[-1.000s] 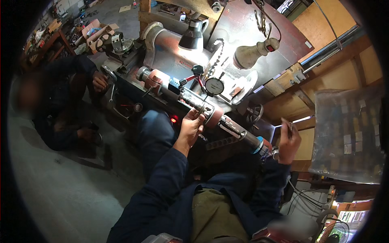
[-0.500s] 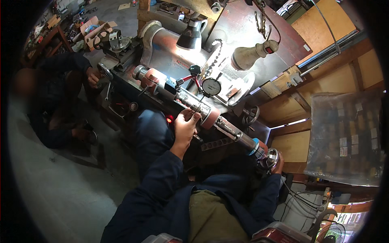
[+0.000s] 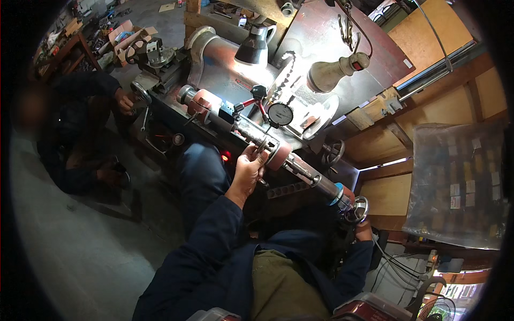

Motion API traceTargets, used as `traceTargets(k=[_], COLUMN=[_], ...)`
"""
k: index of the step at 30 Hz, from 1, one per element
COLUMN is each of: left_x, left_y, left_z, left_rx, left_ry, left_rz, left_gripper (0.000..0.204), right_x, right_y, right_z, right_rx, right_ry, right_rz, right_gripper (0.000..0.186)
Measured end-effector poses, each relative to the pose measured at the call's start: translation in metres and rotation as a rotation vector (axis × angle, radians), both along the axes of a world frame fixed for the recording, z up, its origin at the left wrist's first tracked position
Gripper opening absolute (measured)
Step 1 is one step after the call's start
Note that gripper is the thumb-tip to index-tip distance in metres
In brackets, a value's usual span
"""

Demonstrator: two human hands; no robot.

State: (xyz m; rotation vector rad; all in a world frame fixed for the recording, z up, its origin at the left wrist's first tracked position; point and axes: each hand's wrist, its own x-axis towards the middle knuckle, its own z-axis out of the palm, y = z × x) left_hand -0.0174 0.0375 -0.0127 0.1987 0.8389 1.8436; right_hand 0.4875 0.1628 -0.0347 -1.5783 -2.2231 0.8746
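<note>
A long metal shaft [image 3: 323, 184] lies across the machine between reddish collars, one of them a round reddish block [image 3: 279, 155]. My left hand [image 3: 248, 172] is at its middle, fingers and thumb closed beside the metal; what they pinch is mostly hidden. A round dial gauge [image 3: 280, 114] on a red-and-black jointed arm [image 3: 249, 102] stands just above that spot, its stem pointing down at the shaft. At the shaft's right end, my right hand [image 3: 363, 231] grips the lower rim of a shiny handwheel [image 3: 356, 209]; its fingers are partly hidden.
Two work lamps, a dark one [image 3: 253, 49] and a beige one [image 3: 334, 74], hang over the machine. A co-worker at left has one hand [image 3: 124, 101] by another handwheel [image 3: 141, 93]. A plastic-covered board [image 3: 455, 184] stands at right, cables [image 3: 393, 261] below it.
My right hand has moved down round the handwheel's rim, from its right side to its lower edge. My left hand stays at the same place on the shaft, fingers slightly shifted.
</note>
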Motion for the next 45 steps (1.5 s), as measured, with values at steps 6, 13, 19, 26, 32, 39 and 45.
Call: traceTargets(k=[6, 13, 19, 26, 32, 39, 45], left_x=[0.003, 0.001, -0.001, 0.0, -0.002, -0.004, -0.004], left_y=[0.006, 0.008, 0.01, 0.011, 0.01, 0.007, 0.007], left_z=[-0.011, -0.021, -0.023, -0.019, -0.018, -0.015, -0.01], left_rx=[0.158, 0.226, 0.243, 0.209, 0.159, 0.156, 0.142], left_ry=[-0.207, -0.208, -0.215, -0.14, -0.076, -0.056, -0.043], left_rz=[0.015, -0.034, -0.036, 0.005, 0.004, -0.007, -0.015], left_gripper=[0.021, 0.019, 0.018, 0.03, 0.036, 0.036, 0.036], right_x=[-0.089, -0.258, -0.35, -0.373, -0.376, -0.378, -0.375], right_y=[0.001, -0.012, -0.01, 0.015, 0.022, 0.019, 0.022], right_z=[0.159, 0.22, 0.179, 0.145, 0.135, 0.138, 0.14], right_rx=[0.615, 0.616, 0.219, 0.132, 0.009, 0.037, 0.0], right_ry=[0.141, 0.575, 0.824, 0.667, 0.747, 0.744, 0.748], right_rz=[-0.393, 0.148, 0.19, 0.267, 0.29, 0.271, 0.347], right_gripper=[0.022, 0.012, 0.014, 0.016, 0.015, 0.016, 0.017])
